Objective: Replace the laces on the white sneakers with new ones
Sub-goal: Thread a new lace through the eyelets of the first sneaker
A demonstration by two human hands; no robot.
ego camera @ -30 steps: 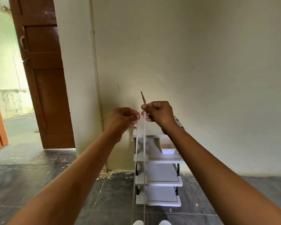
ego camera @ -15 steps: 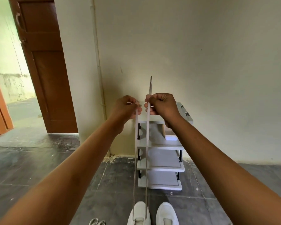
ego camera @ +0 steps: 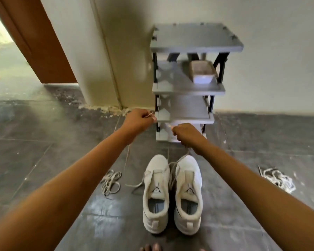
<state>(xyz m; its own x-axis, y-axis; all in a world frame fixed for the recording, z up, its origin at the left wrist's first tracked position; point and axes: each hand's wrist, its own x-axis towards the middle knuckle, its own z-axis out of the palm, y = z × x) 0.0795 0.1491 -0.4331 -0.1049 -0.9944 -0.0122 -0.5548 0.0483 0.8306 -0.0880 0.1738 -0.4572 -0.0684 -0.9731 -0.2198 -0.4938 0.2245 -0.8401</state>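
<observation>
**Both grips lowered, lace ends level**

Both hands pinch one pale grey flat shoelace [ego camera: 127, 160]: the left hand [ego camera: 140, 120] holds one end, the right hand [ego camera: 186, 133] the other. Half a second ago they were raised before the wall; now they have dropped toward the pair of white mesh sneakers [ego camera: 172, 194] on the dark tiled floor [ego camera: 43, 160]. The ends look evened, so crossing through the left shoe's next eyelets likely follows.

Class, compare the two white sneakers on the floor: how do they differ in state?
The left sneaker has a lace threaded at its lowest eyelets; the right sneaker shows none of its own. The lace's ends rise to the left hand and right hand, one crossing over the right sneaker's toe. Both are white, upright, side by side, toes toward the rack.
</observation>
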